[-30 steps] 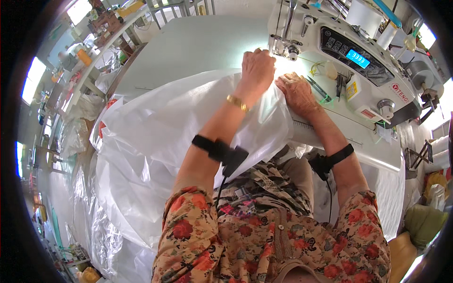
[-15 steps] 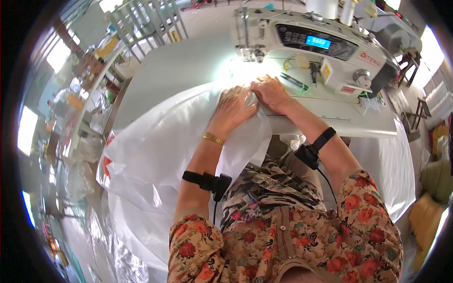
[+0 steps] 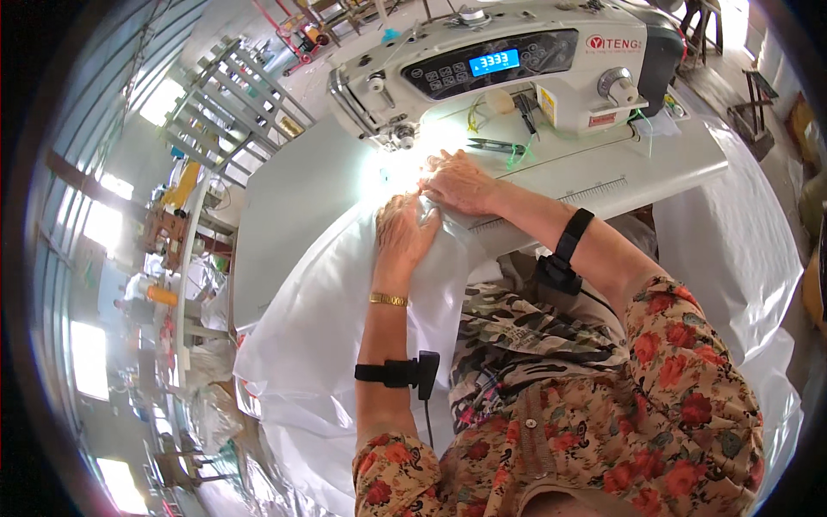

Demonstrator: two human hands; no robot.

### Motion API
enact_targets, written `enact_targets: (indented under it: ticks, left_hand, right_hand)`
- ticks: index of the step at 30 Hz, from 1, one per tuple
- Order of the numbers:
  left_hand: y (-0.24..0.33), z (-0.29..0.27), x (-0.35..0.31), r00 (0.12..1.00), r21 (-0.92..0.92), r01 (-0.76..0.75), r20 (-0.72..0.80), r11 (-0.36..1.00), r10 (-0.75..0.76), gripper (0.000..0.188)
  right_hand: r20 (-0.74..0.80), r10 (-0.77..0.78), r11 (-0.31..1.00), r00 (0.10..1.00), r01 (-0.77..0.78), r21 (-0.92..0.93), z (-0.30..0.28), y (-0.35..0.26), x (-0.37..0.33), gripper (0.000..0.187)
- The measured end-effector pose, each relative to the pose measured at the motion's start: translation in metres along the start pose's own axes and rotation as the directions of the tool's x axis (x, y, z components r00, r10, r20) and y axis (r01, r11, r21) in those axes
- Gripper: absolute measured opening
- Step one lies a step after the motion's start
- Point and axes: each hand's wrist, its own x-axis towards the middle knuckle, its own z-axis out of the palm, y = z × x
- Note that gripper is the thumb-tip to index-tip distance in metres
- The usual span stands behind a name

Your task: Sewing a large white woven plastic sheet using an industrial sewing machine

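Observation:
A thin, glossy white sheet (image 3: 314, 297) runs from the sewing table down over its front edge and past my lap. My left hand (image 3: 403, 228) is closed on the edge of this sheet, thumb toward the right hand. Just beside it and slightly farther off, my right hand (image 3: 461, 183) has its fingers bent and pressed together on the same edge. Both hands are just in front of the sewing machine's needle area (image 3: 398, 138). A bright lamp glare there hides the needle and washes out the fingertips.
The white sewing machine (image 3: 491, 65) has a lit blue display. Dark thread snips (image 3: 495, 146), green thread and a small screwdriver-like tool (image 3: 525, 114) lie under its arm. A ruler strip (image 3: 594, 189) marks the table's front edge. More white sheeting (image 3: 724, 224) hangs at the right.
The view has turned, so the machine appears farther left. My hands stay together at the sheet's edge near the needle area, the right hand now a little farther forward than the left.

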Motion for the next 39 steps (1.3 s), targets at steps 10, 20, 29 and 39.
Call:
enact_targets:
  ticks: [10,20,29,39]
  left_hand:
    - [0.002,-0.002,0.003,0.999,0.063,-0.035,0.027,0.997,0.033,0.047]
    - [-0.003,-0.001,0.019,0.993,0.084,0.057,0.095,0.995,-0.065,0.047]
    - [-0.003,0.003,0.023,0.990,0.088,0.109,0.082,0.990,-0.116,0.051]
    - [-0.005,0.002,0.025,0.986,0.085,0.104,0.120,0.991,-0.113,0.046]
  right_hand:
    - [-0.096,-0.022,1.000,0.995,0.021,-0.008,0.007,-0.002,-0.003,0.025]
    - [-0.030,0.011,0.993,0.999,-0.015,-0.119,-0.004,-0.012,0.003,0.019]
    - [0.124,0.103,0.995,0.987,-0.104,0.008,-0.001,0.002,0.015,0.019]
    - [-0.207,0.412,0.736,0.887,-0.191,0.649,0.009,0.022,0.035,0.045]
